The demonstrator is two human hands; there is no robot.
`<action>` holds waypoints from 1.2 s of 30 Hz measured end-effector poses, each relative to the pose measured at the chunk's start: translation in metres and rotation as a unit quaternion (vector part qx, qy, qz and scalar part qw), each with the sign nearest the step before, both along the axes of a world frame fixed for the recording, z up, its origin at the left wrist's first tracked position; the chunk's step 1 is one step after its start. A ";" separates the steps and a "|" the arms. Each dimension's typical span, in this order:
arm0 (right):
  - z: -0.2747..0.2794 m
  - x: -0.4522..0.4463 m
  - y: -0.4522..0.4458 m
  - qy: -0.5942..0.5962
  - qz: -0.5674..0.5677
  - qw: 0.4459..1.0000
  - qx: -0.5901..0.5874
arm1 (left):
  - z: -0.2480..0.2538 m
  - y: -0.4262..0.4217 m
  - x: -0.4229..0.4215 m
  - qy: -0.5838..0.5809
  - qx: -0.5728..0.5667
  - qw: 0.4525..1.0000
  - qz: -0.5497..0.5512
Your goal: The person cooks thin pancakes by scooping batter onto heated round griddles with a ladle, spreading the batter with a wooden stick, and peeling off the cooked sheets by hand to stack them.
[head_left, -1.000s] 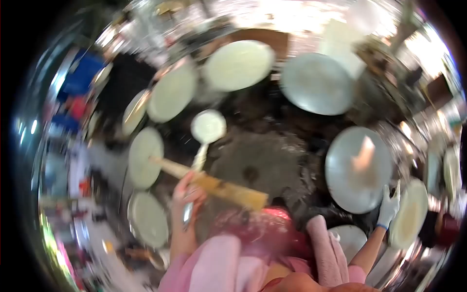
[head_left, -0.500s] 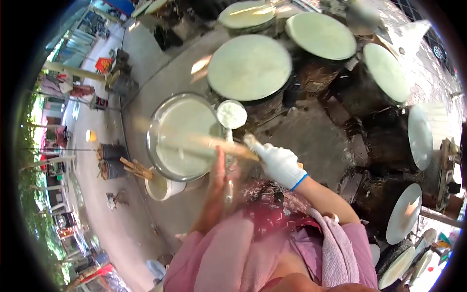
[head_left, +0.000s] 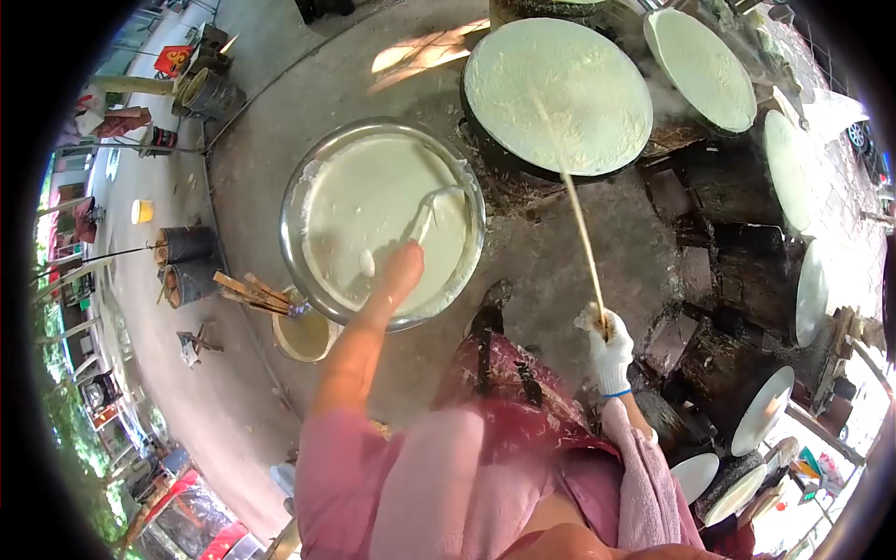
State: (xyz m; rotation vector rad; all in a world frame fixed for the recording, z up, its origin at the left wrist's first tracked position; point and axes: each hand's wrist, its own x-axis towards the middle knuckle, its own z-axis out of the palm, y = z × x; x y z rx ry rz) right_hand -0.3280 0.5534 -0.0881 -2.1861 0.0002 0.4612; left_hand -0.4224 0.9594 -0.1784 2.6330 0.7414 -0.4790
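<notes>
Ladle (head_left: 446, 202), held in use; clock positions were read from the centre of the view unless otherwise stated. Its scoop sat in white liquid (head_left: 355, 201) within a metal basin (head_left: 289, 219) at 10 o'clock, near the basin's own 2 o'clock. The left hand (head_left: 406, 268), bare, grasped the handle of the ladle over the liquid. The right hand (head_left: 612, 357), in a white glove, was closed round the near end of a long wooden stick (head_left: 586, 238) at 4 o'clock. This stick ran up toward 1 o'clock, where its blurred far end overlapped a pale-coated round griddle (head_left: 597, 174); whether it touched the coating could not be told. A white bucket (head_left: 308, 358) stood just beside the basin at 8 o'clock, with wooden slats (head_left: 252, 294) at its rim. One grey round pan (head_left: 763, 411) stood farther out at 4 o'clock.
</notes>
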 end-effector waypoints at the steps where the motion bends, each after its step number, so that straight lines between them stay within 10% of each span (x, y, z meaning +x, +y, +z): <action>1: -0.011 -0.005 -0.002 -0.028 0.020 0.999 -0.014 | -0.003 0.006 0.009 -0.016 -0.016 1.000 0.007; 4: -0.021 -0.010 -0.012 -0.060 0.066 0.994 -0.059 | -0.036 0.032 0.006 0.004 -0.058 0.996 -0.063; 8: -0.003 -0.032 -0.029 0.014 0.097 0.993 -0.071 | -0.058 0.026 -0.031 0.087 -0.298 0.944 0.112; 15: -0.023 -0.133 -0.079 0.162 0.196 0.964 -0.081 | -0.051 -0.104 -0.132 -0.057 -0.709 0.524 0.468; 19: -0.053 -0.204 -0.107 0.230 0.233 0.945 -0.011 | -0.039 -0.163 -0.152 -0.181 -0.841 0.232 0.453; 22: -0.036 -0.226 -0.120 0.254 0.213 0.943 0.035 | 0.013 -0.182 -0.164 -0.217 -0.882 0.117 0.401; 27: 0.037 -0.224 -0.131 0.210 0.224 0.951 0.040 | 0.165 -0.156 -0.180 -0.255 -0.879 0.169 0.366; 29: 0.055 -0.226 -0.129 0.151 0.194 0.956 0.158 | 0.229 -0.131 -0.188 -0.232 -0.938 0.104 0.235; 32: 0.061 -0.233 -0.134 0.087 0.121 0.933 0.327 | 0.280 -0.102 -0.171 -0.396 -0.848 0.320 0.145; 36: 0.017 -0.220 -0.139 0.016 -0.053 0.950 0.306 | 0.297 -0.045 -0.111 -0.404 -0.791 0.372 0.269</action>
